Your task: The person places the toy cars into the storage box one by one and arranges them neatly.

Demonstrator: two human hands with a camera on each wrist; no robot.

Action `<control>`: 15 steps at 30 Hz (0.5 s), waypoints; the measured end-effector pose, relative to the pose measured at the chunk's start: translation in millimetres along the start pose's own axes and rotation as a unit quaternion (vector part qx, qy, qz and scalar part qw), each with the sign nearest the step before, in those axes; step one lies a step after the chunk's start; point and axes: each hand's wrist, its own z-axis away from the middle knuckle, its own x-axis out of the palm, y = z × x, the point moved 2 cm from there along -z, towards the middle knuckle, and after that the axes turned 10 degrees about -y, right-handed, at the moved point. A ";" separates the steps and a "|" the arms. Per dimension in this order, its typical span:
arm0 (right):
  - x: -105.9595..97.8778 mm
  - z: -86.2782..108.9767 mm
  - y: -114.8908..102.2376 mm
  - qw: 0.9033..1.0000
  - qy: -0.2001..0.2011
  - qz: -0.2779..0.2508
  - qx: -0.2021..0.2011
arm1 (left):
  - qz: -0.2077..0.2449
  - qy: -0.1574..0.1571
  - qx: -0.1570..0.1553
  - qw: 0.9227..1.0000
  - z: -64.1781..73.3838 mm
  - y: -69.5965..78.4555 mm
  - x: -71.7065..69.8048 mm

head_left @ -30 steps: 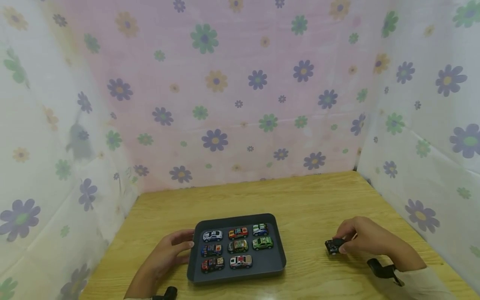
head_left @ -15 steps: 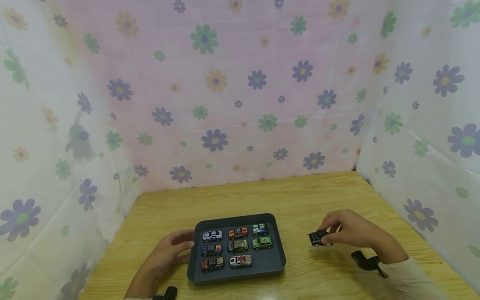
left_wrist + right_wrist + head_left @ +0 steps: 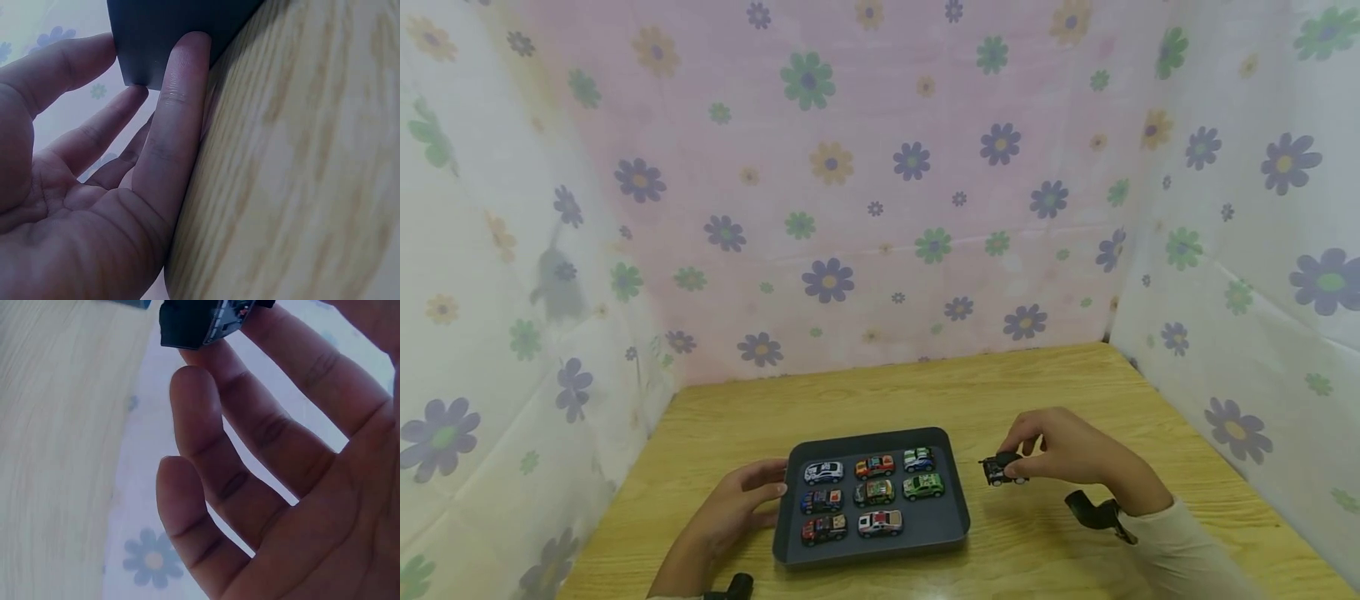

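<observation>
A dark grey tray (image 3: 938, 533) holds several small toy cars, among them a white car (image 3: 824, 472), a green car (image 3: 922, 486) and a white-and-red car (image 3: 880, 523). My left hand (image 3: 737, 504) lies along the tray's left side, its fingers fairly straight and touching the wall, as the left wrist view shows close up. To the right of the tray, my right hand (image 3: 1063, 450) pinches a black toy car (image 3: 997, 471) between thumb and fingers, above the table. In the right wrist view the other fingers (image 3: 194, 412) spread loosely below the car.
The wooden table (image 3: 865, 400) is bounded by flower-printed cloth (image 3: 880, 250) at the back and both sides. A black wrist strap piece (image 3: 1093, 510) sits by the right sleeve (image 3: 1180, 546). The tray's lower right part shows bare floor.
My right hand has carried the black toy car up off the table and leftward, closer to the tray. The left hand and the tray have stayed in place.
</observation>
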 end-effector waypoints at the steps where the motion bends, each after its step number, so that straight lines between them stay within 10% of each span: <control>1: 0.9 -3.0 -2.2 1.000 0.001 0.001 -0.003 | 0.001 -0.001 0.001 1.000 0.2 -0.4 -0.4; 15: 15.9 -38.1 -26.1 0.999 -0.008 -0.013 -0.037 | 0.003 0.004 -0.002 1.000 -0.2 -2.3 0.3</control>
